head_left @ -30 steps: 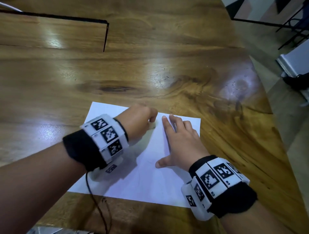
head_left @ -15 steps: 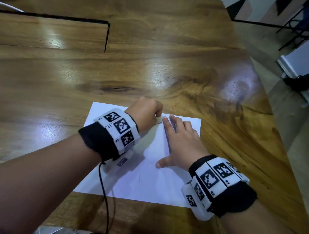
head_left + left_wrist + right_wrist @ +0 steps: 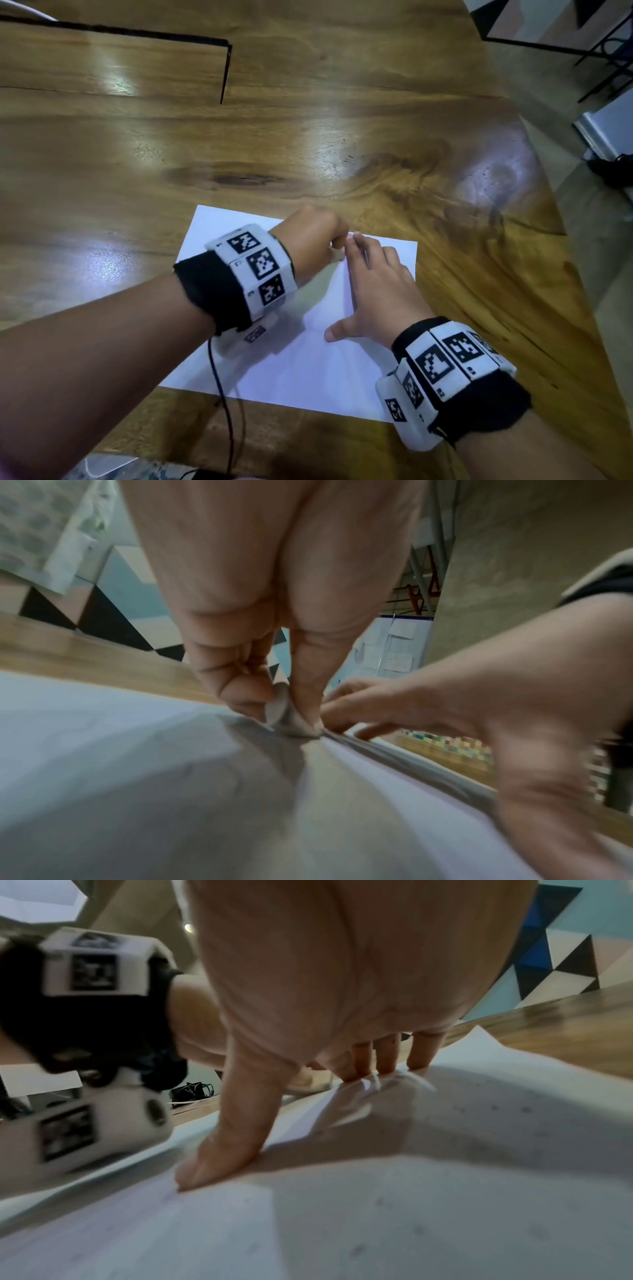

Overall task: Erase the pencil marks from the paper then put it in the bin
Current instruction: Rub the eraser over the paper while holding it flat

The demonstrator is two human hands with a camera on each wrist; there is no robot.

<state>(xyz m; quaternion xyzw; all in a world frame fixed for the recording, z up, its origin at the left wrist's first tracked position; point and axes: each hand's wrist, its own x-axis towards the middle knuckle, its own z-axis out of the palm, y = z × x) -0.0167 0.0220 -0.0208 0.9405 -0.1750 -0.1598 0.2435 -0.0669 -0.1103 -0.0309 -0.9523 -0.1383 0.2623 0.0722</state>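
A white sheet of paper (image 3: 301, 373) lies flat on the wooden table (image 3: 308, 137), near the front edge. My left hand (image 3: 329, 246) pinches a small pale eraser (image 3: 284, 715) between thumb and fingers and presses it on the paper near its far edge. Flat on the sheet just right of it lies my right hand (image 3: 373, 287), fingers straight and spread, thumb out to the left. In the right wrist view its fingertips (image 3: 387, 1066) press the paper (image 3: 411, 1204). Faint grey specks dot the sheet there. No bin is in view.
The table's right edge (image 3: 561, 246) curves away, with floor beyond it. A dark slot line (image 3: 224, 72) marks the tabletop at the far left. A thin black cable (image 3: 222, 394) hangs from my left wrist over the paper's front edge.
My left hand has slid to the right along the far part of the paper with the eraser, closing up to my right fingertips. My right hand has stayed put.
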